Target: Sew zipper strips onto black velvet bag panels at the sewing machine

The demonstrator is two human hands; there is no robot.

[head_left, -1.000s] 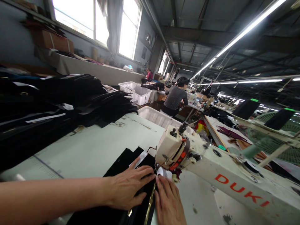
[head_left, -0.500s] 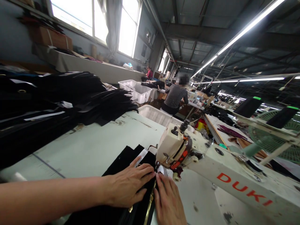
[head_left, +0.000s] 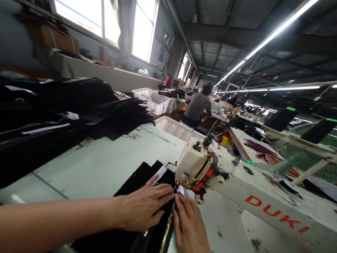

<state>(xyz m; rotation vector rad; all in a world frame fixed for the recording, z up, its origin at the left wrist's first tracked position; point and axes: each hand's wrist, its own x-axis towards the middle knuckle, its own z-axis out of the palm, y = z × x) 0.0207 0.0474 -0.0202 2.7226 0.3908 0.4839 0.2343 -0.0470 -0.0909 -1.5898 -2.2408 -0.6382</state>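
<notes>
Black fabric (head_left: 131, 184) with a gold zipper (head_left: 167, 228) and a white strip (head_left: 160, 173) lies on the pale green table under the head of a sewing machine (head_left: 196, 165). Flat on the fabric rests my left hand (head_left: 147, 205), its fingers spread and the fingertips close to the needle area. My right hand (head_left: 191, 223) lies to the right of the zipper, palm down, fingers stretched forward beside the presser area. The needle itself is hard to make out.
A large heap of black pieces (head_left: 79, 109) covers the table's left side. Behind the machine stand white bins (head_left: 171, 127). A person in a grey top (head_left: 197, 107) sits further back. Thread cones (head_left: 280, 119) and a green fan (head_left: 297, 149) are at the right.
The view has shifted very slightly. Both hands and the fabric keep almost the same place under the machine head.
</notes>
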